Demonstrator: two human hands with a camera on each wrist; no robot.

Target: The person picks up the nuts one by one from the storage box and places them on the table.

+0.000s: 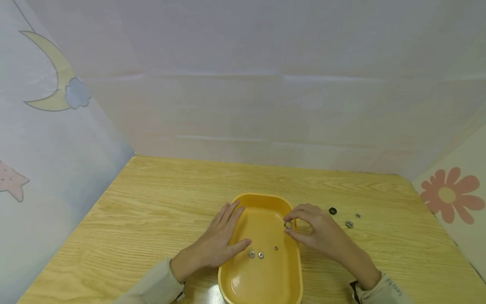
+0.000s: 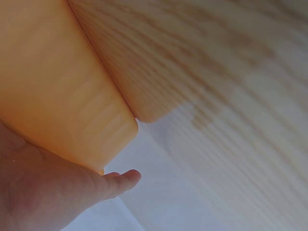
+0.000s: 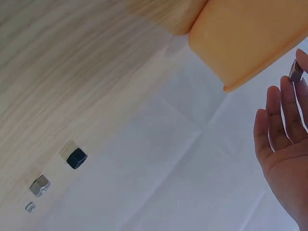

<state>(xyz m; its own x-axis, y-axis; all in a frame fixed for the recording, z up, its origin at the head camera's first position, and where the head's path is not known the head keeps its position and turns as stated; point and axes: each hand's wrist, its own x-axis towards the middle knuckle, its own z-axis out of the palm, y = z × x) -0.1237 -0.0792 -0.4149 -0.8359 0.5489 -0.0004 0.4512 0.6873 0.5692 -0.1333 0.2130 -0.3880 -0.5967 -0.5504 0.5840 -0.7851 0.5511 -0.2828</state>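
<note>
A yellow tray (image 1: 262,291) stands on the table, with several small metal nuts inside; one nut (image 1: 252,254) lies beside another nut (image 1: 261,255), and a smaller nut (image 1: 276,248) sits to their right. My left hand (image 1: 218,240) rests on the tray's left rim, fingers straight and thumb reaching over the inside. Between thumb and fingertips, my right hand (image 1: 322,230) pinches a large silver hex nut (image 1: 288,225) at the tray's right rim. The right wrist view shows this hex nut (image 3: 296,72) edge-on at the fingertips.
To the right of the tray lie a black nut (image 1: 332,210), a silver nut (image 1: 349,224) and a small nut (image 1: 358,215) on the wooden table (image 1: 159,198). A pale cloth wall (image 1: 228,114) rises behind the table, and printed side walls flank it.
</note>
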